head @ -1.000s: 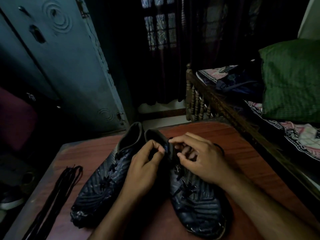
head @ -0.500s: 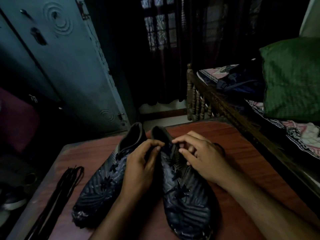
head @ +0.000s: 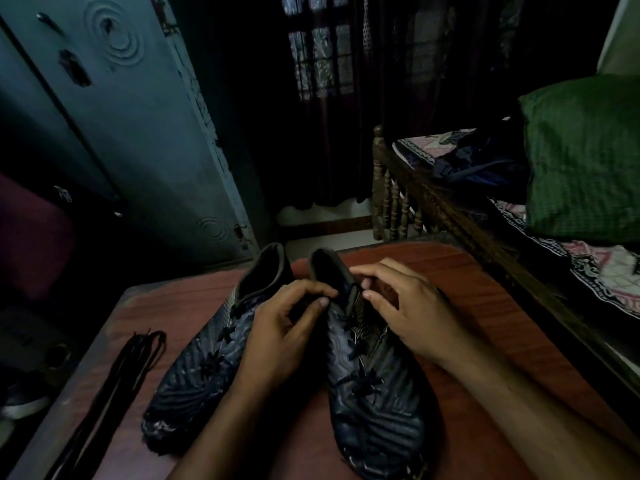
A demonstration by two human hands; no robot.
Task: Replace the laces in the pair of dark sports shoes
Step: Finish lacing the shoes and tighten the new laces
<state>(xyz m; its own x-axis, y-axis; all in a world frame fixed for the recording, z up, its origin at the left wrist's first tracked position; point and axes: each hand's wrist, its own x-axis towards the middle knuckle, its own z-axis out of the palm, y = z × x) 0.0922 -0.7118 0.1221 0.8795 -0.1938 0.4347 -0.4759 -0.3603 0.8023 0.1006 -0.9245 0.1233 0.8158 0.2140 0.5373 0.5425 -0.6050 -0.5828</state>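
Dark, ridged synthetic covers both sports shoes, which lie side by side on the reddish wooden table with their toes towards the person; the right shoe is the one being worked on, the left shoe lies untouched just beside it. Both hands sit at the collar end of the right shoe: the left hand has its fingers curled with thumb and forefinger closed on something small near the top eyelets, probably the old lace, though the gloom hides what exactly; the right hand has its fingers curled at the tongue and upper lacing, and whether it pinches the lace or the tongue I cannot tell. The main risk, as I judge it, is the poor light: black lace against a black upper makes it easy to tug the wrong strand and tighten a crossing rather than free it. A hard pull could also drag the shoe towards the near edge. Spare black laces lie in a bundle near the table's left edge, where a careless elbow might sweep them off.
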